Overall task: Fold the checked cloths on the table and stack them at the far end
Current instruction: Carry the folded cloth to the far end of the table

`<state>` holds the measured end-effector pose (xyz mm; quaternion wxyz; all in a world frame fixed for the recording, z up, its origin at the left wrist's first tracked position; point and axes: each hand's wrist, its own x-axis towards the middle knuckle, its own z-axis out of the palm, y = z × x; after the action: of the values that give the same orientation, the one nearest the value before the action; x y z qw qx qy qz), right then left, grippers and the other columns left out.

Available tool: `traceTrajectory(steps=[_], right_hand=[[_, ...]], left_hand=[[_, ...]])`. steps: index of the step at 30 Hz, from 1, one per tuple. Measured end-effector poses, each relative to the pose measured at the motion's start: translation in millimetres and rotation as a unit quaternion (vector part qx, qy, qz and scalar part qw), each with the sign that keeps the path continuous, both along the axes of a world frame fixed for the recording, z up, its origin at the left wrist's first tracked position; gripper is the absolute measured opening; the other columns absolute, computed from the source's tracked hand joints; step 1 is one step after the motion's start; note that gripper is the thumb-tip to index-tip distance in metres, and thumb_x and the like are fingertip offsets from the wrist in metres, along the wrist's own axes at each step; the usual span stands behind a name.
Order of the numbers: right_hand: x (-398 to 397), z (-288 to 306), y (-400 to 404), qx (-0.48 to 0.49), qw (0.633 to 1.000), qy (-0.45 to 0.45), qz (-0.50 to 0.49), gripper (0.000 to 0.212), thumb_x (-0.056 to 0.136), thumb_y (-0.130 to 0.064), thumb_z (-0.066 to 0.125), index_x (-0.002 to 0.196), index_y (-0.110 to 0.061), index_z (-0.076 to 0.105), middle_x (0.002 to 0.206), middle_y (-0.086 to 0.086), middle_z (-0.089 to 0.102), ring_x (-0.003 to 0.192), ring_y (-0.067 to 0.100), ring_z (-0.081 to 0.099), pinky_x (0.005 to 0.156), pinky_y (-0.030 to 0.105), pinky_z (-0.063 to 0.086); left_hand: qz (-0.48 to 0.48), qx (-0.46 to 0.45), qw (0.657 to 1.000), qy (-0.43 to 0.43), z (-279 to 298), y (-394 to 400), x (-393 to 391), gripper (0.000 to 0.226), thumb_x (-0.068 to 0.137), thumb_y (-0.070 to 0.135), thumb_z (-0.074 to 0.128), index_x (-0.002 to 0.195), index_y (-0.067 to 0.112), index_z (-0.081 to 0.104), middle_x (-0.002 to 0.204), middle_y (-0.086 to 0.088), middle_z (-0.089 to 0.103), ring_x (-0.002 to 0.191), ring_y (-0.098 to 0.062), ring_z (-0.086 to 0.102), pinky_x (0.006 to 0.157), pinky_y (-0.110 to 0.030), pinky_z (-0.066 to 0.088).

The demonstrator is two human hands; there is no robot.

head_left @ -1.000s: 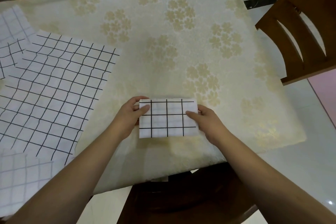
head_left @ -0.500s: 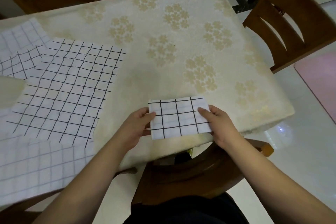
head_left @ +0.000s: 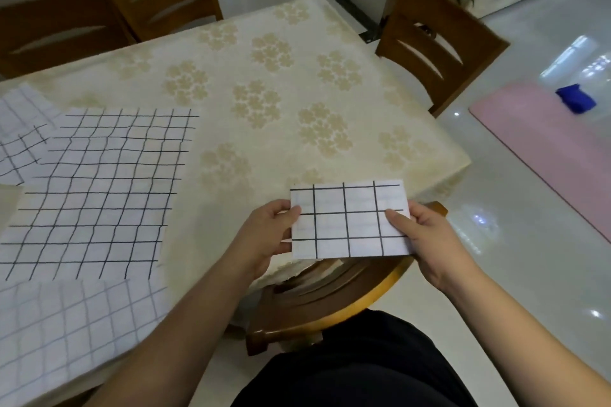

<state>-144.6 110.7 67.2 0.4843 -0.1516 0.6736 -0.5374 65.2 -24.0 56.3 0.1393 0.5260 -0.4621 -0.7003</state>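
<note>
Between both hands, folded cloth (head_left: 348,220), black-gridded white

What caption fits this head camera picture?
Both hands, left hand and right hand, hold a folded checked cloth above the table edge.

The surface (head_left: 297,53) wears a cream tablecloth (head_left: 281,149) patterned with pale gold flowers. On its left side lie unfolded checked cloths: a large one (head_left: 99,188) in the middle, a fainter one (head_left: 66,327) nearer, overlapped by it, and another (head_left: 20,135) farther left.
</note>
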Motion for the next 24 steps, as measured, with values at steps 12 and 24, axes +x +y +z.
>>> traceTrajectory(steps=[12,24], right_hand=[[-42,2,78,-0.016,0.99,0.02,-0.135,0.02,0.095,-0.011,0.06,0.113,-0.011,0.068,0.104,0.008,0.075,0.094,0.023,0.07,0.078,0.036,0.055],[-141,-13,221,0.004,0.966,-0.038,-0.256,0.02,0.094,-0.014,0.062,0.111,-0.008,0.069,0.103,0.011,0.075,0.094,0.029,0.072,0.072,0.034,0.056]], left_hand=[[-0.13,0.007,0.991,0.026,11,43,-75,0.019,0.098,0.012,0.056,0.115,0.012,0.065,0.104,-0.007,0.075,0.09,-0.021,0.073,0.068,-0.028,0.06],[-0.259,0.022,0.966,-0.005,9,138,-229,0.017,0.097,0.011,0.055,0.108,0.015,0.068,0.101,-0.008,0.075,0.087,-0.019,0.073,0.077,-0.037,0.061]])
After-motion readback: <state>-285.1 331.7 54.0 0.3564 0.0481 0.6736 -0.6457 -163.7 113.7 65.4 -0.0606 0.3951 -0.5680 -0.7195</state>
